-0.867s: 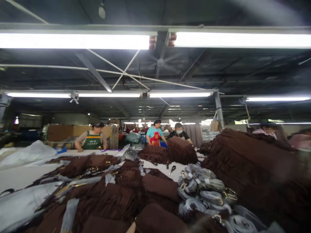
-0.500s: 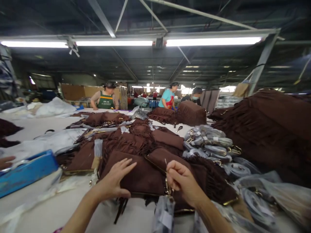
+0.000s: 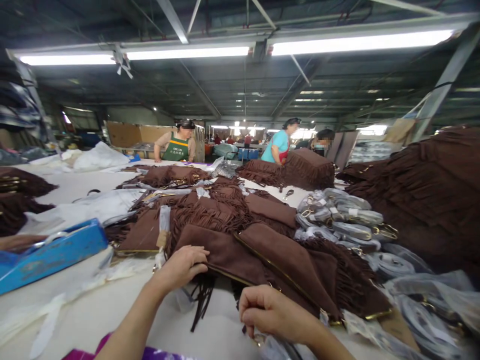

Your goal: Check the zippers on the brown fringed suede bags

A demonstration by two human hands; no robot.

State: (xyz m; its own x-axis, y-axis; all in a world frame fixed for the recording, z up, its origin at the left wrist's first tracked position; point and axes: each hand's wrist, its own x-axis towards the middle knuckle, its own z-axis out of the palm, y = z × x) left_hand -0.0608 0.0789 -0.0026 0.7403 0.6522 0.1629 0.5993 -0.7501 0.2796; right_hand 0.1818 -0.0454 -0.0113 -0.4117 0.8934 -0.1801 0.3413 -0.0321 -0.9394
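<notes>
My left hand (image 3: 185, 266) is closed at the left end of a brown bag (image 3: 225, 250) with a gold zipper edge, fingers bent over it and thumb at its front edge. Dark fringe (image 3: 203, 299) hangs below that bag. In front of the pile, my right hand (image 3: 272, 312) is curled shut, with a gold clasp (image 3: 258, 341) and a plastic-wrapped strap (image 3: 277, 349) just under its fingers. The exact grip is partly hidden by the hand. A second brown bag (image 3: 281, 252) lies overlapping the first, its gold zipper facing me.
Plastic-wrapped coiled straps (image 3: 337, 220) are heaped at the right, beside a tall brown pile (image 3: 423, 200). At left, a blue tape dispenser (image 3: 63, 255) stands with another person's hand (image 3: 22, 243) by it. Workers, one in a green apron (image 3: 176, 147), stand across the table.
My right hand has moved down toward me, off the bag. My left hand's spread fingers have drawn together at the bag's edge. The bags' zipper edges now show more.
</notes>
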